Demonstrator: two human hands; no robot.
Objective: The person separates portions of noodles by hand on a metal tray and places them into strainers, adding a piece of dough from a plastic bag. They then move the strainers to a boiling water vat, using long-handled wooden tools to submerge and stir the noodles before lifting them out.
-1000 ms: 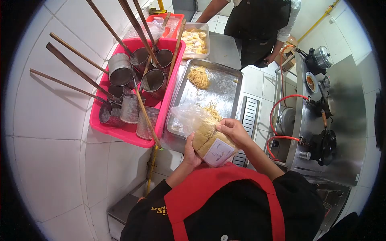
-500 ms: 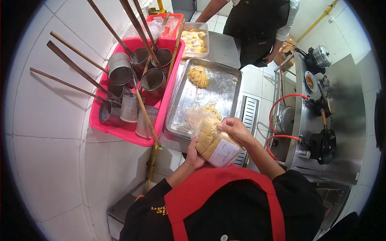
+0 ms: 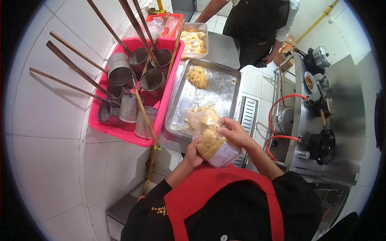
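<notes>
Both hands hold a clear plastic bag (image 3: 217, 146) with a white label, close to my red apron. Pale yellow contents, which look like packed noodles, fill it. My left hand (image 3: 194, 154) grips the bag's lower left side. On the upper right, my right hand (image 3: 235, 132) pinches the loose plastic near the bag's mouth. Just beyond the bag is a metal tray (image 3: 221, 90). A bundle of noodles (image 3: 197, 77) lies at its far left, and looser noodles lie at its near end, partly hidden by the bag.
Left of the tray, a pink basin (image 3: 96, 120) holds several mesh noodle strainers (image 3: 152, 80) with long wooden handles jutting out. A plastic container of food (image 3: 194, 42) stands behind the tray. At right is a stove (image 3: 299, 116) with pans and red hoses. Another person (image 3: 257, 32) stands beyond.
The bag's loose top has opened out and tipped a little toward the tray. My right hand has shifted slightly on the plastic; my left hand keeps its grip.
</notes>
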